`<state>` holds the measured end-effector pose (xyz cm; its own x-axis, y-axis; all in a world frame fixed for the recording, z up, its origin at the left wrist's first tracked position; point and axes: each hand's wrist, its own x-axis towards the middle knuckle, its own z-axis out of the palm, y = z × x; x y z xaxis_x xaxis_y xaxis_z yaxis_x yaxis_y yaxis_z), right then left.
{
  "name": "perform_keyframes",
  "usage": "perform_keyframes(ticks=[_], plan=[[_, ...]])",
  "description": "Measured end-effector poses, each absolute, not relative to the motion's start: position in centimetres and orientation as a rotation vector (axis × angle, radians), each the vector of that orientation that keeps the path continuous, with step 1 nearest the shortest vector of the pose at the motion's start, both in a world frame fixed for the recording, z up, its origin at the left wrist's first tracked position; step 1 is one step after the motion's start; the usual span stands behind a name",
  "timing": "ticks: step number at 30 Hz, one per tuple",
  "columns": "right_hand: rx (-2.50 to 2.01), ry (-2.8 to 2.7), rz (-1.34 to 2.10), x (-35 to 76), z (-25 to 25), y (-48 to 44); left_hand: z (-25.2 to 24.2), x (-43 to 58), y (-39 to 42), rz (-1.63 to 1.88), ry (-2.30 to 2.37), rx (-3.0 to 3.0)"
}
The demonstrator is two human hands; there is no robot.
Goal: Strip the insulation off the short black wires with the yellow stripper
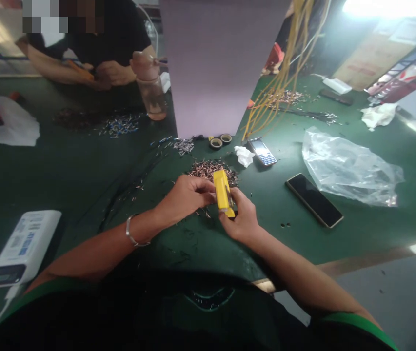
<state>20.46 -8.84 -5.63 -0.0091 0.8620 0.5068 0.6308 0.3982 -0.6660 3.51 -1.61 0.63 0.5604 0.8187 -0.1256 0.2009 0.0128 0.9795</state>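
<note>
- Yellow tool [223,192] plugs the gap between left hand [184,197] and right hand [240,217]!
- Dead ahead, a pile of metal terminals [212,170] sits just past them.
- Beyond, tape rolls [220,141], a keypad phone [262,151] and a tissue [244,156] crowd the way to an upright lilac board [222,63].
- Rightward, a passable strip of desk [273,214], then a black smartphone [313,200] and a plastic bag [350,168] block it.
- Leftward, wide room to a white power bank [23,248].

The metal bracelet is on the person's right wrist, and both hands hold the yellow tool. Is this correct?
No: the metal bracelet sits on the left wrist, as the head view shows. The left hand and right hand do hold the yellow tool.
</note>
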Motion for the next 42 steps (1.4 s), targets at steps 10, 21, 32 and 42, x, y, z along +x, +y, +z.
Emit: perform_keyframes(ticks=[10, 21, 32, 42], plan=[[-1.233, -1.803, -0.005, 20.2, -5.4, -8.6, 0.6, 3.3, -1.5, 0.561, 0.875, 1.435], [-1.198, -1.359, 1.089, 20.3, -4.9, -8.8, 1.8, 4.1, -2.0, 0.550, 0.846, 1.439], [-1.057, -1.320, 1.301, 20.3, -4.3, -8.9, 1.1, 4.1, -2.3, 0.591, 0.851, 1.431], [-1.253, -1.378, 1.040, 21.1, -5.6, -9.6, 1.5, 3.9, -3.2, 0.767, 0.950, 1.847]])
